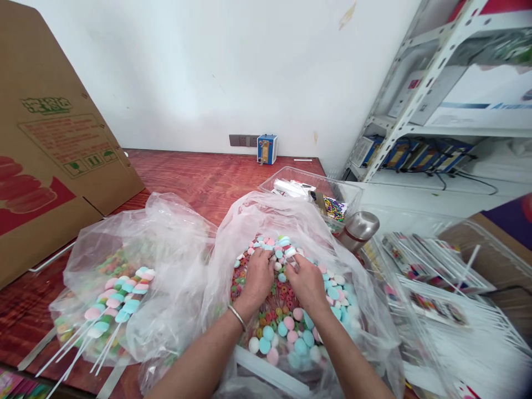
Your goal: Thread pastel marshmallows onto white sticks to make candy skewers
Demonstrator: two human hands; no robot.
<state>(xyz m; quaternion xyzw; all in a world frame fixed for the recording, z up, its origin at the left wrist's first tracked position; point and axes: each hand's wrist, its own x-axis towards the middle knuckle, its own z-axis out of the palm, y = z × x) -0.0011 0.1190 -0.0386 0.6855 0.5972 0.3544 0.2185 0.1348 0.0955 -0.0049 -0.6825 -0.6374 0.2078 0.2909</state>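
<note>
Pink and blue candies (292, 336) lie beside the right hand (308, 281).

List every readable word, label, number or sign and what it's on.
Cardboard box: glass sign, upward-arrows sign, umbrella sign; its green lettering and red print can't be made out.
White shelf box: blue lettering, seems to start with "A"; rest too blurred.
Blue-and-white device: label too small.
Packets at right: print too blurred.
No full word or number is legible.

Light washes scuffed white wall (187, 72) before me; reddish wood table (174, 172) below, dark sockets (238, 140) just above it, white metal rack (438, 72) at right.
</note>
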